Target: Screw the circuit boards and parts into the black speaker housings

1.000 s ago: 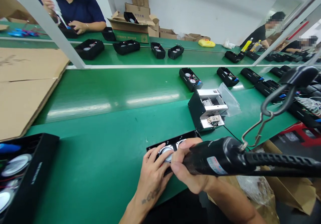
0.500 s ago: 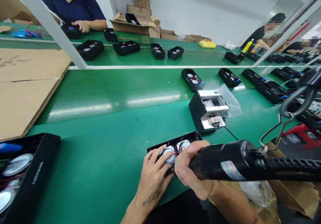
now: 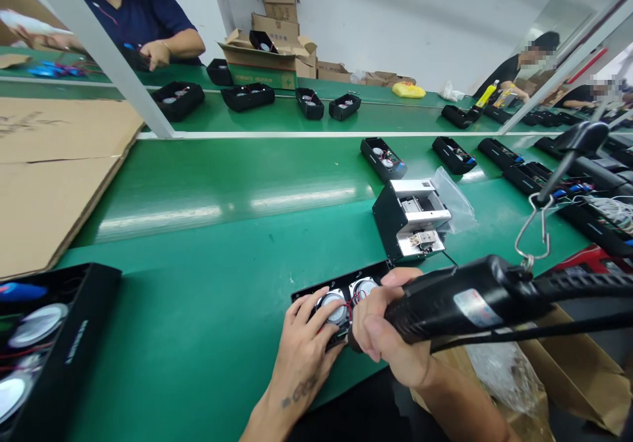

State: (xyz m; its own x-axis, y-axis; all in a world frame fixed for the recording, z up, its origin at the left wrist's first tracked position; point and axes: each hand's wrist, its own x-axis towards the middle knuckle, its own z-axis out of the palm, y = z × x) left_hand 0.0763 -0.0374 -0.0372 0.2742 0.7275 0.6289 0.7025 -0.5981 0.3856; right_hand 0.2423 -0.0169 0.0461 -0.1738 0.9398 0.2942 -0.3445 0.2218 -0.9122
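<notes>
Electric screwdriver [image 3: 469,303], pointing left, in right hand [image 3: 390,336], tip apparently hidden

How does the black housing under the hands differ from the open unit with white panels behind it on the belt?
The housing lies flat, while the unit stands tilted on the belt. The housing shows two round speakers and red wires; the unit shows white panels. The left hand and right hand are on the housing, but no hand touches the unit. Both have black casings.
</notes>
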